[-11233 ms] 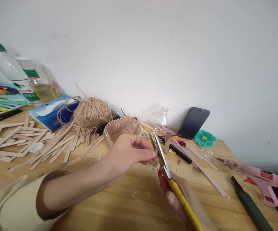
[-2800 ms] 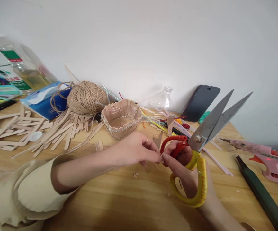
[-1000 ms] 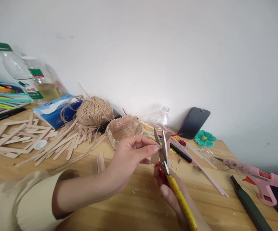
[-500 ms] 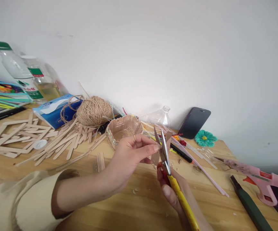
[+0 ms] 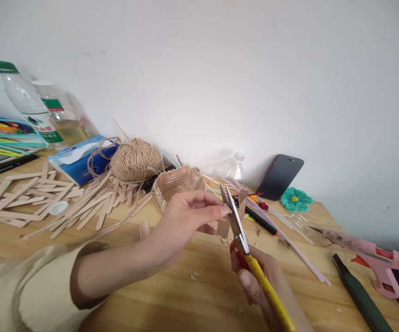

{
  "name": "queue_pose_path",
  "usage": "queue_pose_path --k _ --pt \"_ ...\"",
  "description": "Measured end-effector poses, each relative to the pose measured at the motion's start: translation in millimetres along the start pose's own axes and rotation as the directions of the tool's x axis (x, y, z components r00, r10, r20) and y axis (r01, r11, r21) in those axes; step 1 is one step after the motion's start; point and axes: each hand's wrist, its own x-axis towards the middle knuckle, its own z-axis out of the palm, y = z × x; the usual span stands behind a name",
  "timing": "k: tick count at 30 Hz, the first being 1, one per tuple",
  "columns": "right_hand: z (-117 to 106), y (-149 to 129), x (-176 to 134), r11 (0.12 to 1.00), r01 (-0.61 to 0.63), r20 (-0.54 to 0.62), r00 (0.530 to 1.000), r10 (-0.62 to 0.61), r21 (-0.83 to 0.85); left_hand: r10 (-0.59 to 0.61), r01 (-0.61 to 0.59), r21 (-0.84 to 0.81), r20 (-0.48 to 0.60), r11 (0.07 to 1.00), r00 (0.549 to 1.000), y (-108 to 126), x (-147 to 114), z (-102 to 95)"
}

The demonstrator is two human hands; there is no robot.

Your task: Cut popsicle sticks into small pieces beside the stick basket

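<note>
From where I stood, the person had both bare hands up over the middle of the pale wooden table, close together. The left hand, a ring on one finger, had its thumb and forefinger pinched together on a tiny pale piece, too small and too covered for me to make out its shape. The right hand was wrapped around the handles, one yellow and one red, of a pair of steel-bladed scissors. Their blades stood apart in a narrow V, pointing up and away, right beside the left fingertips; whether metal touched the piece, I couldn't tell.

Below those fingertips showed a flat brown scrap, with little pale shavings strewn near it. Just beyond the left hand sat a rounded basket of wooden sticks, edged with glittery silver trim and partly hidden by that hand. Left of it lay a ball of tan twine, beside a blue tissue packet and loose flat wooden craft sticks. Farther right, a dark phone leaned against the white wall, near a fuzzy turquoise flower and a pink glue gun.
</note>
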Motion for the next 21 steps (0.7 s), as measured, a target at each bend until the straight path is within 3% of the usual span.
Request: queue_pose_path --k 4,10,21 --pt "-6.7 2.2 -2.3 0.999 -0.037 0.012 0.999 0.037 0.020 -0.039 0.039 0.025 0.007 0.999 0.999 3.5 1.9 -1.0" --pt "-10.8 -3.8 0.8 0.995 0.026 0.043 0.999 -0.022 -0.095 -0.075 0.076 0.045 -0.022 0.996 0.997 7.1 5.7 -2.7" --pt "-12.7 8.1 2.8 0.992 0.019 0.123 0.992 -0.003 -0.127 -0.046 0.048 0.079 -0.026 0.996 0.999 6.3 7.1 -2.4"
